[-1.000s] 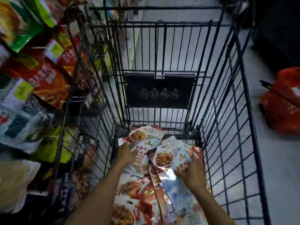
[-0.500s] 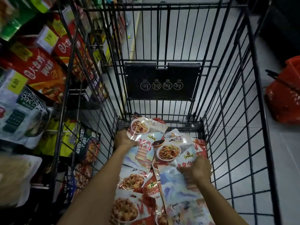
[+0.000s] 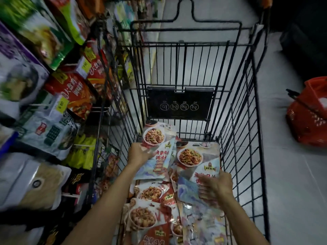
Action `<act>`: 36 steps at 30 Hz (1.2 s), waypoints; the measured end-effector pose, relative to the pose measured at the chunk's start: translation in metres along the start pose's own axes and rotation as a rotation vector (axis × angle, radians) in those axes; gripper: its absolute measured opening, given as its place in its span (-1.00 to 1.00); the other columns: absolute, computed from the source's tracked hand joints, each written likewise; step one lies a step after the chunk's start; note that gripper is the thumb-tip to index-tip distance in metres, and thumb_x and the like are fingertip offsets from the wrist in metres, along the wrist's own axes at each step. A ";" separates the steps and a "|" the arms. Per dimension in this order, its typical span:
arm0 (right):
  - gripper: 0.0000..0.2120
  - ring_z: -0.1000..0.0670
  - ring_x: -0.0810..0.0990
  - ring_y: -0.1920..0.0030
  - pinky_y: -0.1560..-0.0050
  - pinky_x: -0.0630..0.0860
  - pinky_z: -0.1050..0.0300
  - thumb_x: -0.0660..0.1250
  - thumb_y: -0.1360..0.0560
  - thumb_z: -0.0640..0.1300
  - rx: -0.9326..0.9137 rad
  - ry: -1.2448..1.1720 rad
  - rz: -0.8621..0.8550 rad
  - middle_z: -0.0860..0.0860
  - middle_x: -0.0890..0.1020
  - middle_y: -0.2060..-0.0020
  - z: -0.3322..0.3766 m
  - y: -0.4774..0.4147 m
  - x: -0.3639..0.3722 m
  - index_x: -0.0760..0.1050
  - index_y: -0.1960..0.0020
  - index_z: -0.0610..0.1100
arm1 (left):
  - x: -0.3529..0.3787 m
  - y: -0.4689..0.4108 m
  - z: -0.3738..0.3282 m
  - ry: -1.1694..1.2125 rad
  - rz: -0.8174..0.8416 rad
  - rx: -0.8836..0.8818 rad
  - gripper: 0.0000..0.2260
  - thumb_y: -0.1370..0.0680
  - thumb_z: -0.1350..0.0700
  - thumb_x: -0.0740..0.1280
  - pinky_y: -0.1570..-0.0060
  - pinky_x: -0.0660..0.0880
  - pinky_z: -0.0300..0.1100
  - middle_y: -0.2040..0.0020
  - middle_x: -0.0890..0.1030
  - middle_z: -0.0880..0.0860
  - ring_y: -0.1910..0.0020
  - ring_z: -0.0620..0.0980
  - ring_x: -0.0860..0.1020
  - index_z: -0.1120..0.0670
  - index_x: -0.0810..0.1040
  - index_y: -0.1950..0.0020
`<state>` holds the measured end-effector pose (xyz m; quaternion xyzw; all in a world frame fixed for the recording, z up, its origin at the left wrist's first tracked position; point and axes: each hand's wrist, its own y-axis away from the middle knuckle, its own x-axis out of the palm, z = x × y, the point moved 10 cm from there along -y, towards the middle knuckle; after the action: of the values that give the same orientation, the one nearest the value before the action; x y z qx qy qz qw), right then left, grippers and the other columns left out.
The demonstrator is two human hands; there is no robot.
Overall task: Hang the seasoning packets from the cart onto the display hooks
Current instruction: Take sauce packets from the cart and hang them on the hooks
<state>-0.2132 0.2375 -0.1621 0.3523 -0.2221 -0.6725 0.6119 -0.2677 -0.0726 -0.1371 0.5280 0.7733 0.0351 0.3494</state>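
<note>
Both bare forearms reach forward and down from the bottom of the frame, roughly parallel and well apart. The left hand (image 3: 139, 153) is extended farther, wrist straight, fingers curled in a pinch grip with the thumb on top. The right hand (image 3: 216, 183) sits nearer the body, back of the hand facing up, its fingers (image 3: 206, 189) spread and pointing left, blurred; whether they are gripping cannot be told.

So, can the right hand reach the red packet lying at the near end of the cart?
Probably yes. The right hand already grips a pale packet, but the red packet lies uncovered just below it in the cart, nothing between.
</note>
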 end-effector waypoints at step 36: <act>-0.55 -0.03 0.63 0.41 0.37 0.51 0.09 0.62 -0.04 -0.05 -0.840 0.184 1.334 -0.08 0.68 0.37 0.060 0.736 0.245 0.55 0.21 -0.24 | -0.512 0.879 0.034 0.333 -1.365 0.428 -0.62 -0.46 0.09 0.44 0.30 0.50 -0.07 0.28 0.58 0.41 0.34 0.06 0.56 0.44 0.54 0.27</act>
<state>0.2320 -0.1225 0.3645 -0.0612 -0.0626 -0.1596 0.9833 0.5504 -0.1272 0.4668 -0.0269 0.9627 -0.2624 0.0607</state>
